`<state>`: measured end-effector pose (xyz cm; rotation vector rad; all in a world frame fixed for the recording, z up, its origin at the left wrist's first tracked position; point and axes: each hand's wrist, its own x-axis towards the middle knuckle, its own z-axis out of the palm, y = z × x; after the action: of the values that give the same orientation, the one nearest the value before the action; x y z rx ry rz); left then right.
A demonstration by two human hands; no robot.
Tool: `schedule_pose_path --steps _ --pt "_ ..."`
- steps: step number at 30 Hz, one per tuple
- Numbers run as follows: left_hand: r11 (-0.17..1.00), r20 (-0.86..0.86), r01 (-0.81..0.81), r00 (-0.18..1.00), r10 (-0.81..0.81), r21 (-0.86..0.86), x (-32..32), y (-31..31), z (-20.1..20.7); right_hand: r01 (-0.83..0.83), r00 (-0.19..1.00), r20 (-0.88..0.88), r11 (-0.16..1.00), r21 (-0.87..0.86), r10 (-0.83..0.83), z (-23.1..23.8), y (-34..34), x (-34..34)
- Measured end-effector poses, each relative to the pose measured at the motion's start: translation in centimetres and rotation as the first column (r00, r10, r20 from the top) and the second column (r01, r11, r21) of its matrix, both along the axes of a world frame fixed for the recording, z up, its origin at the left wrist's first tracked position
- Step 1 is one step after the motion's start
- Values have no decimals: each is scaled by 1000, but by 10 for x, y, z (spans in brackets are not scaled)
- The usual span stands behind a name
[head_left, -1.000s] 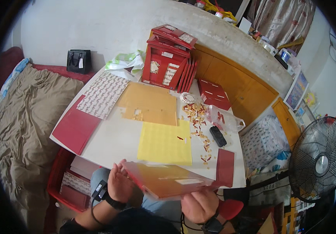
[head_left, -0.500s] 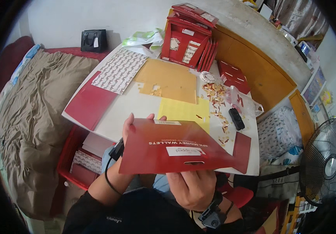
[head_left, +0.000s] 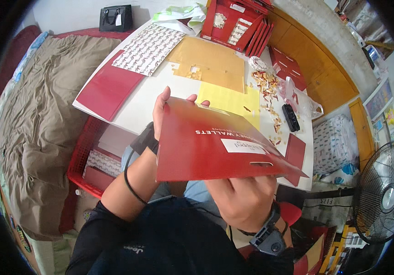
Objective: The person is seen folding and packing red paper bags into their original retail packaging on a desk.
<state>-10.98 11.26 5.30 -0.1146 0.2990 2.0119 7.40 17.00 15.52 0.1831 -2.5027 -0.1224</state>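
A red cardboard folder with a white label and a hang slot is held up over the near edge of the table. My left hand grips its left side, thumb at the edge and fingertips showing past the far edge. Under the near edge, by the slot, my right hand supports it with curled fingers; the fingertips are hidden behind the card. Beyond the folder lie a yellow sheet and a tan cardboard sheet with cut-outs. Flat on the table's left are a red card and a white patterned sheet.
Red packages stand at the back, with a stacked red pile beside them. Card scraps, a clear plastic bag and a black object lie on the right. A red basket sits below left; a fan stands right.
The folder has turned and tilted, its near right corner now farther right. Both hands have shifted right with it, still holding it. The table appears higher in view.
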Motion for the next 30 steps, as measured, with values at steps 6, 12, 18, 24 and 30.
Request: schedule_pose_path --steps 6,12,18,24,30 --pt "1000 -16 -10 1000 10 -3 1 1 4 -21 1000 0 1000 -1 21 -2 1 4" --pt "999 18 30 999 -30 25 -2 -2 3 41 998 -42 999 31 -39 -3 -8 0" --pt "989 30 54 998 -59 135 -1 -4 0 54 997 -50 998 7 -54 -4 -8 9" --pt "967 10 84 996 -89 240 -5 -11 -3 202 975 -90 979 -21 -203 -6 -2 23" --pt "966 -3 96 995 -98 241 -4 -10 -6 249 965 -110 964 88 -239 -6 1 19"
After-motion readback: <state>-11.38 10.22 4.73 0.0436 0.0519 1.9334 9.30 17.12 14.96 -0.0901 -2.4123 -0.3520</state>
